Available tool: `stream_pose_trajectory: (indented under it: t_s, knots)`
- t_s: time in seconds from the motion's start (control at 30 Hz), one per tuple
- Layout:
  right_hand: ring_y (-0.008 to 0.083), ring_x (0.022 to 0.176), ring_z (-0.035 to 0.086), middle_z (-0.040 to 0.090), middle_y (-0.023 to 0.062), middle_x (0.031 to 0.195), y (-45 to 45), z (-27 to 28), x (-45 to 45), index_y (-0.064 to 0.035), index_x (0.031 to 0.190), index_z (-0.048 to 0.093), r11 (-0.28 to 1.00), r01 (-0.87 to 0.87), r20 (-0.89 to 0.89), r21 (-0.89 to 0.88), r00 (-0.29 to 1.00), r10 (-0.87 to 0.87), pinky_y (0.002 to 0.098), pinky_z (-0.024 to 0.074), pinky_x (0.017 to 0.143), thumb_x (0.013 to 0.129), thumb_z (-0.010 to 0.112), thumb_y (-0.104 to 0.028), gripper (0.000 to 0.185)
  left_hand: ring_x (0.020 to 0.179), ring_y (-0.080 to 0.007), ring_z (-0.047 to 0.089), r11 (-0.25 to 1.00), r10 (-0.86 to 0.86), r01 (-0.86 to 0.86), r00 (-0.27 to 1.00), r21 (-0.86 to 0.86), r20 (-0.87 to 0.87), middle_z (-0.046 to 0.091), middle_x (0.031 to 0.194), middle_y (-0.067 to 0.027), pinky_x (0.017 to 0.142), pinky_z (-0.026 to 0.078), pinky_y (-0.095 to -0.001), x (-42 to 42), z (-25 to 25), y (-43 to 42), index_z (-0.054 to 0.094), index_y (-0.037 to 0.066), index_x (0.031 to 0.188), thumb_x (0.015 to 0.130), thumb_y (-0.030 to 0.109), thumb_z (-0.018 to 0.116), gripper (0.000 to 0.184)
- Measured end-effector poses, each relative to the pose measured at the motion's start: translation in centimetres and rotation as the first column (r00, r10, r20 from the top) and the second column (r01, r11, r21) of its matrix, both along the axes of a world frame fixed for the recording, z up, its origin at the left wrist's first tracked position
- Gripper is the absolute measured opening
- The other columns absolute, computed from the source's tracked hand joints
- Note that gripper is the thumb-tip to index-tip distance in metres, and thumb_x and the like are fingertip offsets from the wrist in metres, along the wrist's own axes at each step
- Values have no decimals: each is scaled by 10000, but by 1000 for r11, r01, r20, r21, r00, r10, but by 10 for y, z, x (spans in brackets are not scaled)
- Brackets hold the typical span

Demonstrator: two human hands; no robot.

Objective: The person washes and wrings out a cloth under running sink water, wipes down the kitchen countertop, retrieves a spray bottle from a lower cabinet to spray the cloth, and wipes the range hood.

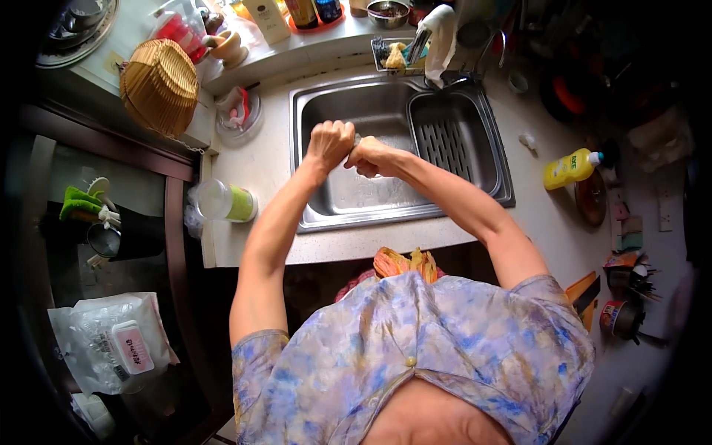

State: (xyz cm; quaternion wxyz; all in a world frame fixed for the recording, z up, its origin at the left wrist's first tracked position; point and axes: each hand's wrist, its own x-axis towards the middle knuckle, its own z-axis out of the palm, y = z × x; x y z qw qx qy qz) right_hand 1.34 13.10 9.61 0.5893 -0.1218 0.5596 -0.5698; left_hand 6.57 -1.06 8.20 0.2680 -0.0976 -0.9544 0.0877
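Observation:
Above the left basin of the steel sink (356, 215), my left hand (331, 143) and my right hand (371, 156) are together, side by side. Both are closed like fists with the fingers curled in. A small greyish bit shows between them, too small to name. What lies inside either hand is hidden. Below them the basin floor looks wet. To the right sits the smaller basin with a slotted drainer tray (443, 148).
A yellow soap bottle (569, 169) stands on the right counter. At left are a clear jar (226, 202), a lidded round container (239, 117) and a woven basket (159, 85). A faucet with a hanging cloth (440, 44) and a sponge rack (393, 55) are behind the sink.

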Motion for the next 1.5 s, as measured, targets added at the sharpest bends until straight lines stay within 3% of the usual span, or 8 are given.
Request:
stream_pose_trajectory:
  t_s: [0.2,0.27,0.33,0.4,0.57,1.07,1.4,1.5]
  knots:
    - [75,486,506,506,4,601,22,-8,-19,-50,747,561,991,-11,-97,-135,995,-2,196,404,413,847,627,-253,235,760,-340,563,828,79,-205,964,522,253,570,824,-125,767,488,-370,36,-5,25,610,2,915,635,3,695,293]
    - [84,535,553,558,21,654,24,-19,-21,-23,834,602,984,81,-176,-159,978,-109,190,449,444,865,618,-308,287,873,-297,595,349,-99,-324,920,879,378,612,952,-127,798,485,-325,43,8,34,571,-5,1061,656,44,739,440]
    - [102,561,546,612,36,750,28,-24,-26,-35,929,642,981,59,-292,-186,950,-113,242,487,479,858,625,-352,326,929,-215,598,192,-142,-347,916,918,376,625,1013,-90,800,484,-288,45,3,30,545,9,1122,682,68,760,494]
    - [94,556,546,611,33,712,32,-29,-26,-30,892,656,969,111,-277,-220,946,-171,233,476,474,854,629,-368,341,856,-145,598,-328,-274,-355,923,875,272,627,949,-49,775,491,-276,50,3,29,565,38,1096,718,84,743,420]
    - [75,555,532,584,12,625,26,-42,-31,-13,760,683,904,341,-423,-258,802,-423,226,443,499,859,635,-329,334,643,-95,519,-750,-245,-245,966,614,86,601,832,-19,586,432,-229,47,-21,27,571,51,1020,815,55,630,214]
    - [174,790,624,631,72,900,41,-28,-41,-6,954,585,793,547,366,-267,819,-442,339,524,707,828,632,-417,432,987,-206,590,-824,-33,-73,996,562,81,636,1026,-83,867,445,-372,47,-29,18,580,99,1011,885,224,524,186]
    - [162,830,608,633,106,920,57,-37,-37,-7,988,579,878,382,-431,-289,767,-475,279,495,727,825,678,-223,288,840,-150,623,-710,150,48,985,702,85,599,969,-29,617,548,-310,40,18,43,458,143,1053,919,152,511,144]
    - [159,830,606,647,106,924,48,-21,-12,32,1028,593,914,164,-533,-370,769,-354,274,477,775,822,682,-305,405,750,-77,570,-412,44,-234,960,881,275,591,889,-2,567,482,-228,32,26,51,530,111,998,877,153,562,132]
